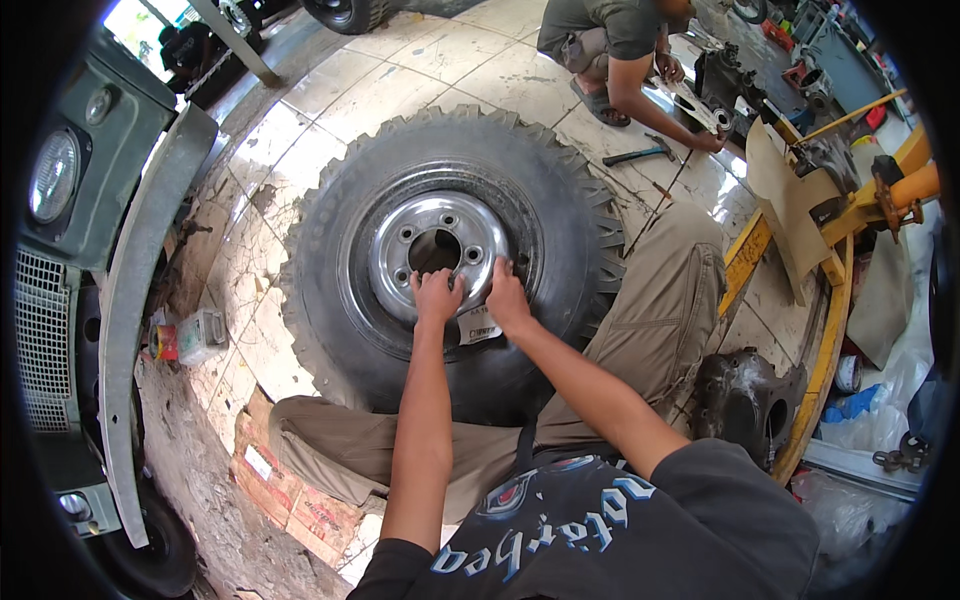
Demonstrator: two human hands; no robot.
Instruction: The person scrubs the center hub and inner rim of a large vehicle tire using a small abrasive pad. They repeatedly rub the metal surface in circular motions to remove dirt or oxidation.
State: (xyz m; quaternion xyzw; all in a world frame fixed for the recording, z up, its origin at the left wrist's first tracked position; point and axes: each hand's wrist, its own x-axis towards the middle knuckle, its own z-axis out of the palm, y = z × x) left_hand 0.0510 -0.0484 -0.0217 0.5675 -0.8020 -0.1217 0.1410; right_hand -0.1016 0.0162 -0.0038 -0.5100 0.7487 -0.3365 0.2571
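A large knobbly tyre (325, 255) lies flat on the floor between my legs, with a shiny silver wheel rim (388, 240) seated in it. The rim has a round centre hole and several bolt holes around that. My left hand (437, 296) rests at the hole's near edge, its fingers curled over the metal. To its right, my right hand (508, 298) is closed against the outer part of the rim's disc; its fingertips are partly hidden, and whether anything small is in them is unclear. A white label (478, 326) shows on the rim between my wrists.
A hammer (640, 152) lies on the tiles beyond the tyre, near a crouching co-worker (610, 50) handling metal parts. On the left stands a vehicle's front with a grey bumper (150, 260). A yellow metal frame (815, 370) and a dark metal housing (745, 405) are at right; flattened cardboard (290, 495) lies lower left.
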